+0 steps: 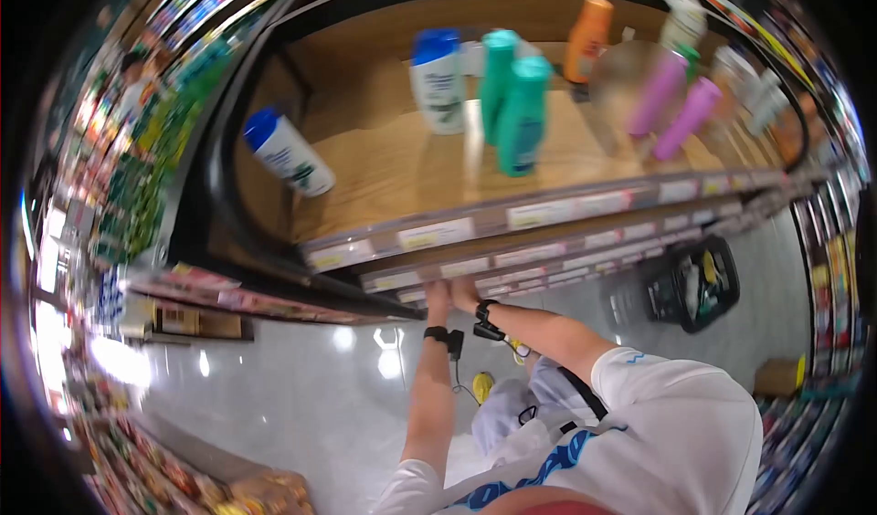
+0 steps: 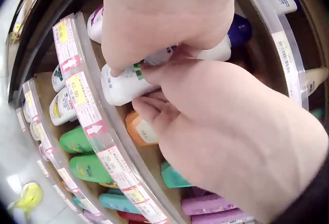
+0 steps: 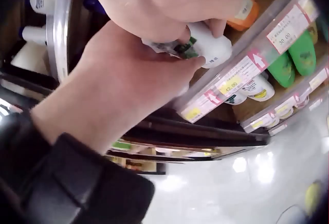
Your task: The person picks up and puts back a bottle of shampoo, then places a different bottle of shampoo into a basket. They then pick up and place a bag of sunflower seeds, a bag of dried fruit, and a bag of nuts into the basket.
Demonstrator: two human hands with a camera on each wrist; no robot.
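Note:
Both hands are low at the shelf front in the head view, side by side at a lower shelf. In the left wrist view my left hand (image 2: 164,21) comes in from the top and my right hand (image 2: 221,111) from the lower right. Between them they grip a white shampoo bottle (image 2: 121,86) with a green and dark label, lying on its side. The right wrist view shows the rounded end of this bottle (image 3: 218,49) between the fingers of my left hand (image 3: 133,62) and right hand (image 3: 180,0). Fingers cover most of its middle.
An orange bottle (image 2: 140,129) lies beside the held one, with purple bottles (image 2: 211,206) farther along. Price-tag strips (image 2: 85,100) edge the shelf. Above, white bottles with blue caps (image 1: 440,86) and green bottles (image 1: 523,118) stand. A black basket (image 1: 708,287) sits on the floor.

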